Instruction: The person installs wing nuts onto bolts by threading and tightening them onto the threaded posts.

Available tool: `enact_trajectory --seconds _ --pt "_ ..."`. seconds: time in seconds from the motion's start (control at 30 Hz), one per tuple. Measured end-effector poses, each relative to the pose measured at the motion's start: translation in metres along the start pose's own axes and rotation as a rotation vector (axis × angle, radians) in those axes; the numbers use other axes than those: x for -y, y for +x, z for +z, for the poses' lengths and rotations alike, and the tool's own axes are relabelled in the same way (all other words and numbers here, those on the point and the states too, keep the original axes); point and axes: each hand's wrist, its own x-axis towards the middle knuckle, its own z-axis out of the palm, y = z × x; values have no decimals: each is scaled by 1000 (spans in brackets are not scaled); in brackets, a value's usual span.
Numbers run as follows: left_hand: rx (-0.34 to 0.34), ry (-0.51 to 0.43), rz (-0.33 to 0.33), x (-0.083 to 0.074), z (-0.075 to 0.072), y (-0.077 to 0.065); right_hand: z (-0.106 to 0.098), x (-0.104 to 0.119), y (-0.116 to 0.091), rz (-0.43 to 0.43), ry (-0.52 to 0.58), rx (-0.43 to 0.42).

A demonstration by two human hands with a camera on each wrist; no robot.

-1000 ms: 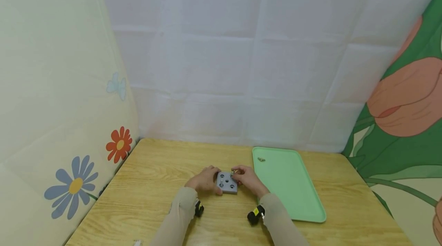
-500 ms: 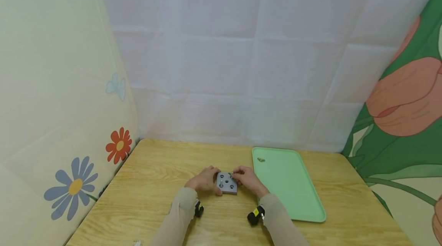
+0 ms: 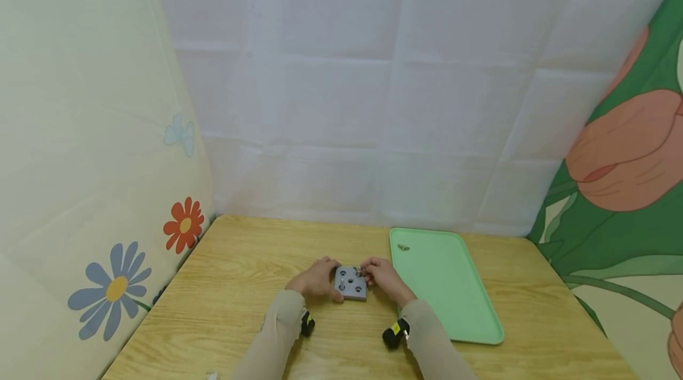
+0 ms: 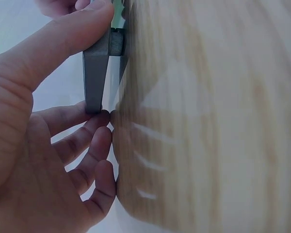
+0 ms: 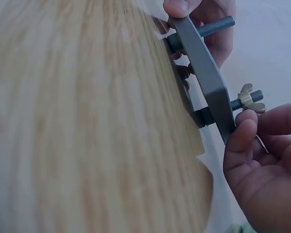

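Note:
A grey square metal plate (image 3: pixel 350 291) with several holes sits near the middle of the table. My left hand (image 3: pixel 316 279) grips its left side, thumb on the near edge and fingers at the far edge. In the right wrist view, two threaded bolts run through the plate, heads on the table side. A brass wing nut (image 5: pixel 251 98) is on the threaded end of the nearer bolt (image 5: pixel 236 104), standing off the plate's face. My right hand (image 3: pixel 385 278) has thumb and fingertips curled at the wing nut's lower wing. The other bolt (image 5: pixel 217 26) carries no nut.
A light green tray (image 3: pixel 448 285) lies to the right, with another brass wing nut (image 3: pixel 404 247) in its far left corner. A small whitish object (image 3: pixel 213 375) shows at the table's near left edge. Behind the wooden table (image 3: pixel 267 243) hangs a white cloth (image 3: pixel 320 101).
My right fingers have shifted slightly around the wing nut, now showing more of it and the bolt from above. The left hand and plate stay in place.

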Motion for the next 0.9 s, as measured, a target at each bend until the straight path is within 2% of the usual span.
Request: enact_trajectory --seconds 0.27,0.67,0.87,0.9 --pt "3 5 -2 1 0 0 1 -3 0 -21 -59 -13" --pt "9 8 -8 2 0 1 -1 -1 -1 -56 -119 33" --pt "9 2 -20 1 0 1 0 20 -16 -100 -136 67" --pt "8 0 -24 1 0 1 -1 18 -16 -116 -148 66"
